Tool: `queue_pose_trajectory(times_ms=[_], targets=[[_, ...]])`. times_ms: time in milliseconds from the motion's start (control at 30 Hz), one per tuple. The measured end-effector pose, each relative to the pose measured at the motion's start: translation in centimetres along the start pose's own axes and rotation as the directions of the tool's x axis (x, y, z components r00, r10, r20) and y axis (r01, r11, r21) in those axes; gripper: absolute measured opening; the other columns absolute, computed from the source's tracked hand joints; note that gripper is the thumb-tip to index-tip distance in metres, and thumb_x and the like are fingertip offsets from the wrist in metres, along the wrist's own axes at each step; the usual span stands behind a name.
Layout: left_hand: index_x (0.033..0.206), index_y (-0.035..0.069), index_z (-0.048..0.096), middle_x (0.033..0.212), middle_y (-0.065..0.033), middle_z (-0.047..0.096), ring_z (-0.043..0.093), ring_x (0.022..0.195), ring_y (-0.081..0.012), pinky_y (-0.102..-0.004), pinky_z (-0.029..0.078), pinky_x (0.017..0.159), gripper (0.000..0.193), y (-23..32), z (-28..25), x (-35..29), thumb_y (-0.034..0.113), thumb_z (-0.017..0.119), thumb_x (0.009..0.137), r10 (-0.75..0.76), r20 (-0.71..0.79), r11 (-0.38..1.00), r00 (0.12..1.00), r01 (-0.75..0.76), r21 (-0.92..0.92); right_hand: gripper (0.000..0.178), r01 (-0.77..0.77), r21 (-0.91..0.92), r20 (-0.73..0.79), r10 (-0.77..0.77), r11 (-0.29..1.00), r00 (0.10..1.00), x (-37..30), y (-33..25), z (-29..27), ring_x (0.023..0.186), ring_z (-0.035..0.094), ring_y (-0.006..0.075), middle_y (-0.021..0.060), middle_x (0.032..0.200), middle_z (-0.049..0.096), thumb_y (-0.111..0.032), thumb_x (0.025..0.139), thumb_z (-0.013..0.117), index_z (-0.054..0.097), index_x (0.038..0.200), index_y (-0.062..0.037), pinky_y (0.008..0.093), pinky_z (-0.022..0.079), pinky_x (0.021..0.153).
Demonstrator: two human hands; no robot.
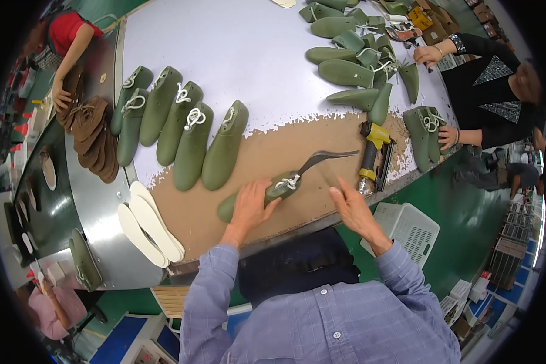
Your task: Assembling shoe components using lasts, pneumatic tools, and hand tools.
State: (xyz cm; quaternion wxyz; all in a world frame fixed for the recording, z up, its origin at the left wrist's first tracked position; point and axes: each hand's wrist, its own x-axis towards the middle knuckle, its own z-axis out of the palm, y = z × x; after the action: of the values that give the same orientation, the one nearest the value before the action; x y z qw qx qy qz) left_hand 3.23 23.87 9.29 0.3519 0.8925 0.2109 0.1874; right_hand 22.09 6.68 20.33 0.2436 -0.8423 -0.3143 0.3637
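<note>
My left hand (249, 209) is wrapped over a green shoe last (227, 208) lying on the brown board in front of me. A white cord is knotted through the heel end of that last, to the right of my fingers. Touching or just behind that end lies a dark curved tool with two long arms (321, 156); its exact kind is unclear. My right hand (353, 211) hovers near the table's front edge, fingers stretched and apart, with nothing visible in it. A yellow and black pneumatic stapler (376, 141) lies to its right.
Several corded green lasts (191, 145) stand at left, more lie at the far right (346, 71). Cream insoles (148, 224) lie near the left front edge, brown uppers (91, 139) beyond. Co-workers' hands reach in at far left (60, 97) and right (449, 137). A white crate (409, 233) stands below.
</note>
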Motion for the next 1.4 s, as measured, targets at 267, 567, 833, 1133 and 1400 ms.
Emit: queue_pose_trajectory(times_ms=[267,567,833,1133,1400], targets=[[0.111,0.004,0.053,0.105,-0.015,0.061,0.057,0.091,-0.0368,-0.0436,0.046,0.079,0.047,-0.3,0.0,0.4,0.018,0.076,0.072,0.031,-0.01,0.999,0.999,-0.031,-0.021,0.026,0.194,-0.09,0.015,-0.194,0.977,0.981,-0.1,-0.7,2.4,0.053,0.052,0.0287,0.0227,0.072,0.055,-0.023,0.097,0.05,0.048,0.11,-0.0007,0.0422,0.039,0.05],[0.109,0.004,0.053,0.106,-0.0144,0.059,0.056,0.098,-0.0349,-0.043,0.046,0.083,0.049,-0.3,-0.1,0.2,0.024,0.077,0.071,0.039,0.029,0.998,0.999,-0.04,0.041,0.024,0.125,-0.032,-0.075,-0.127,0.992,0.989,-0.4,0.6,3.6,0.067,0.06,0.0452,0.0251,0.069,0.058,-0.021,0.091,0.059,0.052,0.101,-0.0015,0.0471,0.047,0.055],[0.107,0.005,0.052,0.138,-0.0138,0.041,0.031,0.135,-0.0363,-0.0615,0.018,0.109,0.052,-3.4,-1.1,6.2,0.035,0.075,0.072,0.029,-0.349,0.849,0.937,0.162,0.503,0.027,0.16,-0.359,-0.428,-0.314,0.92,0.847,5.1,6.7,2.2,0.078,0.059,0.0328,0.0137,0.089,0.061,-0.015,0.085,0.064,0.061,0.11,-0.0067,0.0423,0.045,0.066],[0.112,0.001,0.052,0.14,-0.0129,0.043,0.035,0.134,-0.0311,-0.0524,0.026,0.11,0.048,-9.7,-8.6,11.5,0.03,0.07,0.079,0.072,-0.329,0.66,0.941,0.203,0.724,0.034,0.045,-0.128,-0.762,-0.127,0.991,0.635,8.6,10.5,-6.5,0.097,0.054,0.0355,0.016,0.102,0.058,-0.016,0.081,0.067,0.058,0.111,-0.0027,0.0439,0.043,0.084],[0.134,-0.004,0.039,0.136,-0.0237,0.041,0.04,0.128,-0.0363,-0.0438,0.029,0.108,0.056,0.2,-2.6,6.7,0.007,0.062,0.084,-0.11,-0.323,0.959,0.94,0.185,0.213,0.038,0.157,0.168,-0.779,0.033,0.973,0.626,19.6,9.0,-11.2,0.109,0.054,0.0371,0.0195,0.116,0.058,-0.024,0.088,0.058,0.055,0.117,0.0,0.0426,0.043,0.092]])
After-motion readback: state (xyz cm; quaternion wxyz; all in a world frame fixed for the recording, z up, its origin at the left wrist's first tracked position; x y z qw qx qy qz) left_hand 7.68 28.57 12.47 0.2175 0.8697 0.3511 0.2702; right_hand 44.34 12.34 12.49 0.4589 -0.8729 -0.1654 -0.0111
